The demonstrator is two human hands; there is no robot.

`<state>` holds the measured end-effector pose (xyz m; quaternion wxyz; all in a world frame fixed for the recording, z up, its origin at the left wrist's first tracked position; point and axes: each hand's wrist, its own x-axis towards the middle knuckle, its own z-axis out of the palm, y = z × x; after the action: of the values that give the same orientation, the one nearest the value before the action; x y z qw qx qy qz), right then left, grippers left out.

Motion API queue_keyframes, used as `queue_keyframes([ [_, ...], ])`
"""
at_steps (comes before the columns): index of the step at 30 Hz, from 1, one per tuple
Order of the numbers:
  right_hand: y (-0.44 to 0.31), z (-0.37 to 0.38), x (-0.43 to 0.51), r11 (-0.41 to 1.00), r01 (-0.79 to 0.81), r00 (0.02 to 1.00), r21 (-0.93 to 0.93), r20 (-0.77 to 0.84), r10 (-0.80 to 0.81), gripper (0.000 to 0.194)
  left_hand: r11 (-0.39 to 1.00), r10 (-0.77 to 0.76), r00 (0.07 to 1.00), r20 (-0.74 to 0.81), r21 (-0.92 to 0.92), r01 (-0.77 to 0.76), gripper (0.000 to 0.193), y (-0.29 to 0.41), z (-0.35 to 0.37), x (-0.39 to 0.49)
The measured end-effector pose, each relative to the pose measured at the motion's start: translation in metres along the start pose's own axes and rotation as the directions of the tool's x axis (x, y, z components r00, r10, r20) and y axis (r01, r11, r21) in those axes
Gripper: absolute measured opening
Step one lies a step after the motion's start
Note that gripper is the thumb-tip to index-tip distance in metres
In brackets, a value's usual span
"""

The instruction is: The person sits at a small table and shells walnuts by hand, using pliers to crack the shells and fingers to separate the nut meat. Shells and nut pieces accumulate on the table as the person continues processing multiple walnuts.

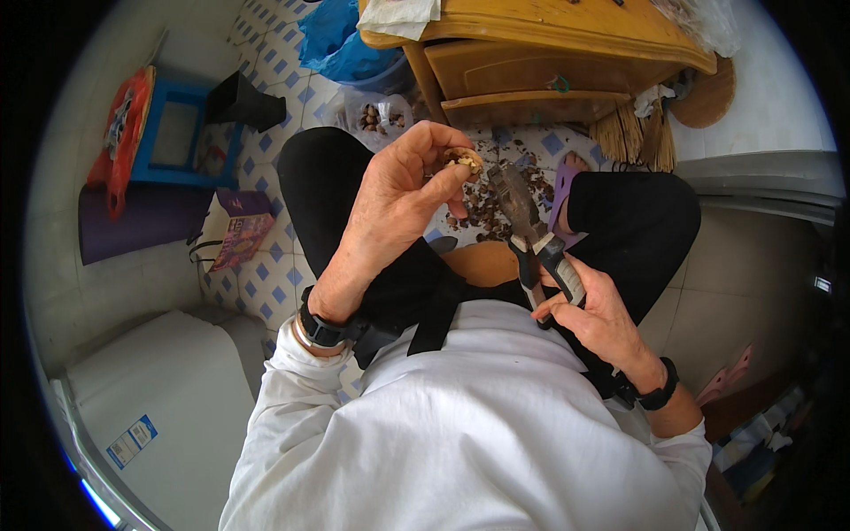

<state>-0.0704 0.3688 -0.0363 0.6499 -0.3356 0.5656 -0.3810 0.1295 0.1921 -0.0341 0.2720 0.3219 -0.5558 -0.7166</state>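
Between the thumb and fingers of my left hand (405,189) is a cracked walnut (465,160), its pale kernel showing inside the broken shell. My right hand (591,308) grips the handles of a pair of combination pliers (521,206) with black and grey grips. The worn metal head of the pliers points up and away from me, just right of the walnut and apart from it. Whether the jaws are parted is hard to make out. Below both hands, broken nut shells (488,216) lie scattered on the tiled floor between my feet.
A clear plastic bag (378,119) of whole nuts sits on the floor ahead. Behind it stands a blue tub (385,76) with a blue bag. A wooden cabinet (518,70) with drawers is in front. To the left are a blue stool (179,133) and a paper bag (242,229).
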Motion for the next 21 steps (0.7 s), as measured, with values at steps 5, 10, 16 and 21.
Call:
queue_keyframes([
  [5,-0.003,0.001,0.000,0.992,-0.006,1.000,-0.123,0.021,0.008,0.057,0.976,-0.029,1.000,0.012,0.214,0.026,0.024,0.005,-0.008,-0.004],
  [10,-0.003,0.001,0.001,0.967,0.014,0.999,-0.253,0.038,-0.004,0.055,0.937,0.037,0.999,0.011,0.347,-0.039,0.023,0.002,-0.013,-0.004],
  [16,-0.002,0.005,0.002,0.971,0.036,0.999,-0.237,0.009,-0.035,0.051,0.996,0.002,0.999,0.047,0.089,-0.006,0.019,-0.002,-0.020,-0.002],
  [21,-0.004,0.006,0.002,0.974,0.052,0.997,-0.221,-0.040,-0.062,0.044,0.999,-0.033,0.997,0.072,-0.002,0.033,0.022,-0.007,-0.021,-0.004],
])
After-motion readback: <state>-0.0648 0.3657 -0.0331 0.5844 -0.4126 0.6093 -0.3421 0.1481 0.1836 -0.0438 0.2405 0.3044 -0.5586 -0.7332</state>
